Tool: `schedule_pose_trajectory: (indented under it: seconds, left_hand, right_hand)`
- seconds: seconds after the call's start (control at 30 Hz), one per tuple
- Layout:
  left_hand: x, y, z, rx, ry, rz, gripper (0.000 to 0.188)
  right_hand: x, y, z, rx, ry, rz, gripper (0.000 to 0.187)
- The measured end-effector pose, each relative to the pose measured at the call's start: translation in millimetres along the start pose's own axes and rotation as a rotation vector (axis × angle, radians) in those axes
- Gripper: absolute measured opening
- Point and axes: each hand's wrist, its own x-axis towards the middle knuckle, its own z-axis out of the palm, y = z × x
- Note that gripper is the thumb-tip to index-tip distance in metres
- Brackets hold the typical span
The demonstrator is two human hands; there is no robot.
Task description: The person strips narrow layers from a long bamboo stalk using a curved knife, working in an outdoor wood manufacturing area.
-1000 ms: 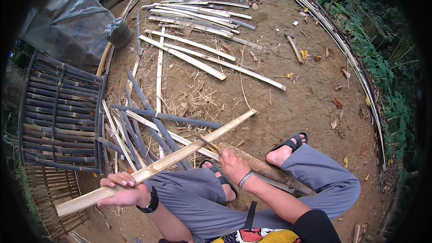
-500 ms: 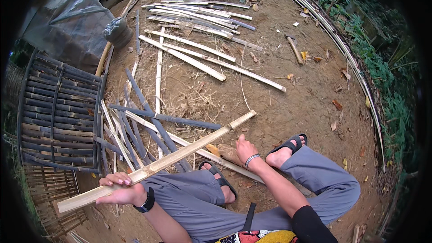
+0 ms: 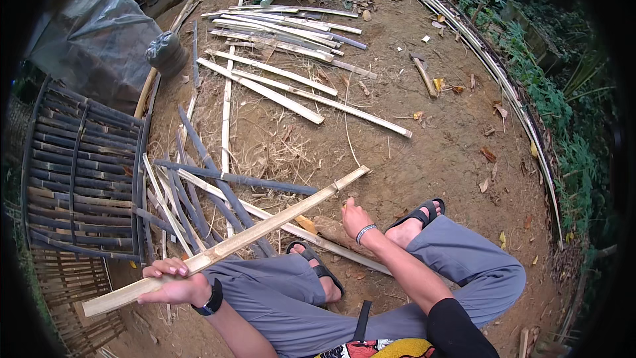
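Note:
My left hand point(image 3: 173, 282) is closed around a long split bamboo strip point(image 3: 265, 225) close to its wide lower end. The strip slants up and away to the right across my lap, its pale inner face up. Beyond the strip's far part, to its right, my right hand point(image 3: 358, 219) is curled into a fist, apart from the strip. A small tip shows above its fingers, but what the fist holds is hidden. Left of that fist a brown piece of wood point(image 3: 331, 227) lies on the ground, partly covered by the hand.
Loose bamboo strips point(image 3: 278, 96) lie ahead on the dirt; a dark-skinned pile point(image 3: 225, 199) crosses at the left. A slatted bamboo frame point(image 3: 86, 172) stands far left. A hatchet-like tool point(image 3: 424, 74) lies ahead right. Long poles point(image 3: 490, 59) run along the greenery.
The view has shifted slightly, so the scene sits a little further left. My left hand keeps its hold on the strip; my right hand stays closed beside it.

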Motion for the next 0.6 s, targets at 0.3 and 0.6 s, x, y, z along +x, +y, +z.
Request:
schedule_pose_trajectory:
  seconds: [0.3, 0.6]
  left_hand:
    - [-1.2, -2.7, 9.7, 0.018, 0.106, -0.028, 0.069]
    - [2.8, 4.2, 3.8, 0.013, 0.075, -0.012, 0.069]
  right_hand:
    - [4.0, 6.8, 11.9, -0.029, 0.069, -0.099, 0.035]
    - [-24.1, -35.0, -2.0, -0.011, -0.055, -0.150, 0.029]
